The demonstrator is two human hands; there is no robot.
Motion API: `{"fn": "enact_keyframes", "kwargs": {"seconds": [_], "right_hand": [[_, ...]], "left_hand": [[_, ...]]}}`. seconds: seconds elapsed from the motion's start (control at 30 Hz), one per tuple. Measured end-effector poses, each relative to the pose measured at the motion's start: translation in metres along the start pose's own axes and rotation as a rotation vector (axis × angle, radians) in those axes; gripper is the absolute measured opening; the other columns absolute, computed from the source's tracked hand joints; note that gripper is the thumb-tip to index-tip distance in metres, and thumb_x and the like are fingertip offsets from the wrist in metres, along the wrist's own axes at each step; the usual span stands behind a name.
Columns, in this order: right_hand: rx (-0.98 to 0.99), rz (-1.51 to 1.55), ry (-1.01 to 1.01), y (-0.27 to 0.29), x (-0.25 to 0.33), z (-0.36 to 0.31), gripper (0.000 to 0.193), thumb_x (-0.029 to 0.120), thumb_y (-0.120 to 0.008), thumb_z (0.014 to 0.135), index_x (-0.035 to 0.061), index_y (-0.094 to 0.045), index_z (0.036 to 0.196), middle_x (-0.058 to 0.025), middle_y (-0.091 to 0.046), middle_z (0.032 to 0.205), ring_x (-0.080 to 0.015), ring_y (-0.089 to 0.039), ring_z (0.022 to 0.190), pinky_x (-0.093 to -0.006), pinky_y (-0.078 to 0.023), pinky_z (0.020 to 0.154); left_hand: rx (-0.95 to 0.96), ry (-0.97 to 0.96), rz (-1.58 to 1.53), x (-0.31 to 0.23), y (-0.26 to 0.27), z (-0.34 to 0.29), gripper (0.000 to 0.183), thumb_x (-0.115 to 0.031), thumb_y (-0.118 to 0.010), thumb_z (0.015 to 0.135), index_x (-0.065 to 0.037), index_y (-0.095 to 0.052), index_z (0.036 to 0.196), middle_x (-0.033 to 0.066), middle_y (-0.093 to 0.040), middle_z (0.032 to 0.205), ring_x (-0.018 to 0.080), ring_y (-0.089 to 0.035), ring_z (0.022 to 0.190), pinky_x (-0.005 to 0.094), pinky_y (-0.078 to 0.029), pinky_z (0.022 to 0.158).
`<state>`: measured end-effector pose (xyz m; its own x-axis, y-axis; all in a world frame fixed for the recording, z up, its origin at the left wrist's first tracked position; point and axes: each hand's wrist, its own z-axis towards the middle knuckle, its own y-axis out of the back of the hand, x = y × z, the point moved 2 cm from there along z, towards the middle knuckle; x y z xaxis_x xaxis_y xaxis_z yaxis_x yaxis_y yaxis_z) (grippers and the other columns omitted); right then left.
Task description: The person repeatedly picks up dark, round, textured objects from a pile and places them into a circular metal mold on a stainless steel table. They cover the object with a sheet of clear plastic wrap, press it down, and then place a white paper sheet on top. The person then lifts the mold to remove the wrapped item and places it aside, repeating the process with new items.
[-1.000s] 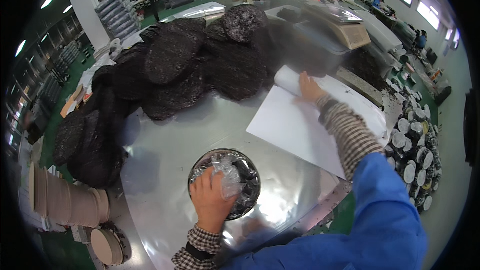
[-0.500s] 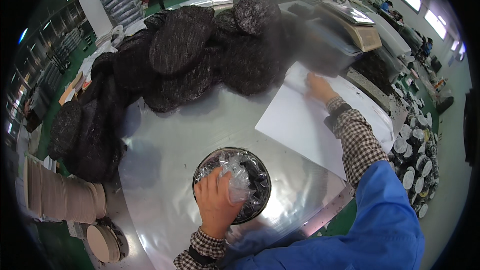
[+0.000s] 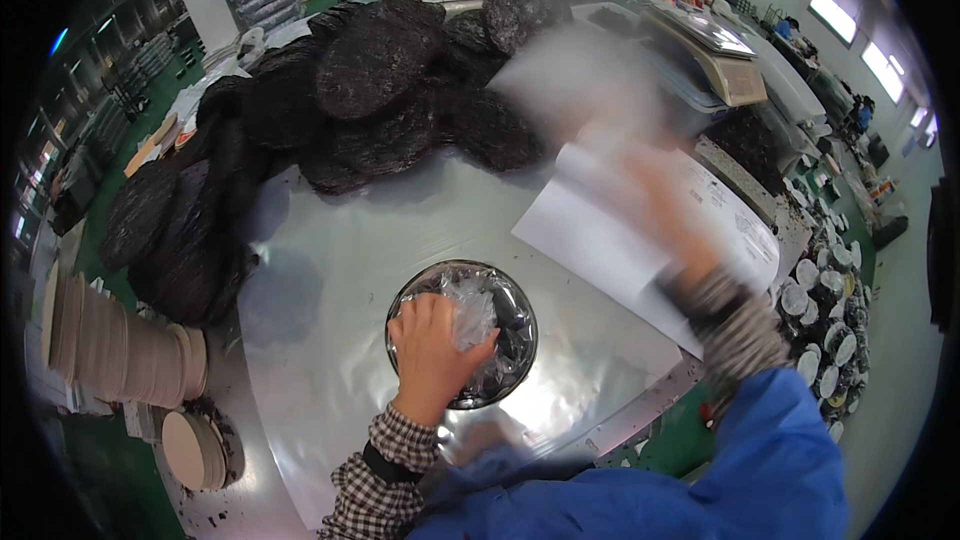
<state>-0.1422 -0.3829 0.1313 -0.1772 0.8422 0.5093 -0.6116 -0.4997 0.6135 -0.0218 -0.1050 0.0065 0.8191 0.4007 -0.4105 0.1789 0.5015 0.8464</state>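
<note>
Plastic film [image 3: 476, 308], clr, crumpled

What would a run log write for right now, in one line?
left hand: on clear plastic, in round container | right hand: blurred, over white papers | dark round slabs: piled farther off

Super shiny smooth metal-looking bench [image 3: 330, 340], crinkly glossy clear plastic wrap [image 3: 472, 308], smooth matt white paper [image 3: 575, 225], seriously rough dark discs [image 3: 375, 70].

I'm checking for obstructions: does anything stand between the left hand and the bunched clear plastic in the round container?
Nothing visible does. The left hand is on the bunched clear plastic inside the round container, and the blurred right hand is over the white paper.
</note>
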Motion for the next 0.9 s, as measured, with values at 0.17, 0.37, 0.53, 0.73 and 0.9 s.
{"fn": "enact_keyframes", "kwargs": {"seconds": [0.17,0.37,0.53,0.73,0.9], "right_hand": [[0.684,0.162,-0.012,-0.175,0.082,-0.065,0.083,0.044,-0.058,0.088,-0.0065,-0.024,0.145,-0.0339,-0.024,0.150,-0.0496,-0.021,0.141,-0.0584,-0.023,0.114],[0.687,-0.059,-0.033,-0.200,0.051,-0.066,0.063,0.046,-0.041,0.099,0.0182,-0.023,0.153,-0.0185,-0.017,0.158,-0.0463,-0.012,0.145,-0.0648,-0.015,0.112],[0.553,-0.428,0.108,-0.223,0.090,-0.087,0.060,0.047,-0.045,0.096,0.0261,-0.031,0.151,-0.0125,-0.016,0.160,-0.0469,-0.009,0.146,-0.0769,-0.009,0.106],[-0.007,-0.195,-0.302,-0.175,0.010,-0.078,0.051,0.030,-0.054,0.094,0.0028,-0.047,0.136,-0.0224,-0.045,0.142,-0.0419,-0.042,0.131,-0.0470,-0.037,0.107],[0.354,-0.121,-0.533,-0.181,-0.012,-0.073,0.052,0.034,-0.055,0.095,0.0028,-0.047,0.136,-0.0206,-0.066,0.112,-0.0408,-0.062,0.103,-0.0442,-0.048,0.091]], "left_hand": [[0.018,-0.022,-0.127,0.016,-0.019,-0.008,0.066,-0.033,-0.082,0.064,-0.005,-0.061,0.120,0.0177,-0.060,0.121,0.0372,-0.046,0.117,0.0472,-0.034,0.092],[0.158,0.064,-0.782,0.044,0.029,-0.019,0.096,-0.020,-0.071,0.075,-0.003,-0.016,0.151,0.0172,-0.023,0.156,0.0306,-0.025,0.144,0.0425,-0.025,0.115],[-0.044,0.374,-1.403,0.045,0.016,-0.047,0.079,-0.022,-0.050,0.095,-0.003,-0.002,0.155,0.0171,-0.005,0.162,0.0322,-0.007,0.149,0.0404,-0.010,0.120],[0.451,-0.114,0.165,-0.012,-0.017,-0.009,0.095,-0.057,-0.055,0.090,-0.002,-0.013,0.154,0.0217,-0.004,0.161,0.0447,0.002,0.147,0.0604,0.003,0.114],[0.336,-0.128,-0.868,0.042,0.008,0.002,0.089,-0.042,-0.062,0.092,-0.002,-0.011,0.154,0.0178,-0.020,0.158,0.0316,-0.023,0.145,0.0481,-0.020,0.117]]}}
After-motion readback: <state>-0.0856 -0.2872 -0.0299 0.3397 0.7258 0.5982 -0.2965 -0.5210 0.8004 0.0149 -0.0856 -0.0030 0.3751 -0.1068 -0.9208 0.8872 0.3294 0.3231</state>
